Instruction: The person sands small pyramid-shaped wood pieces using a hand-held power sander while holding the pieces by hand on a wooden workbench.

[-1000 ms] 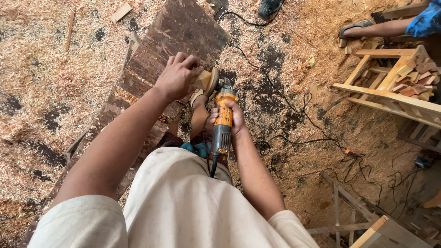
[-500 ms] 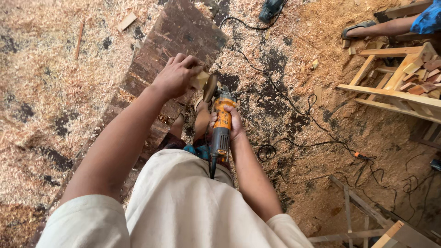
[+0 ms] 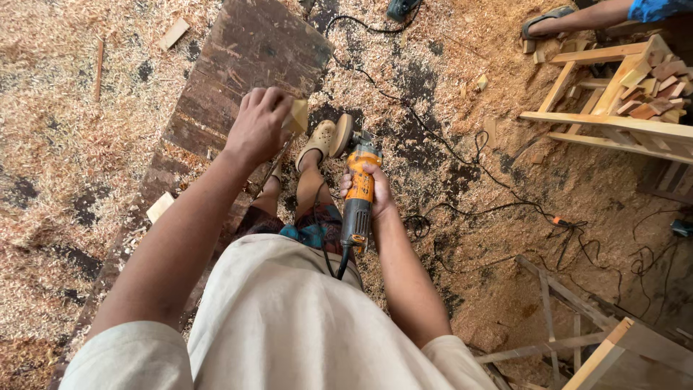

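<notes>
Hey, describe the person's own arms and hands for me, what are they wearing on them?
Both arms are bare from the short sleeves down. The sleeves are loose, plain and off-white, part of the same shirt. The left hand and right hand wear no gloves, and no watch, ring or wristband shows on either. No markings are visible on the cloth.

Small dark label (image 3: pixel 357 238) on orange grinder (image 3: pixel 357 198) body, near rear; no packages, signs, screens.

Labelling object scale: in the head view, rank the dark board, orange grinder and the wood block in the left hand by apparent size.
1. Dark board, by far the largest.
2. Orange grinder in the right hand.
3. Wood block, partly hidden by the left hand; smallest.
</notes>
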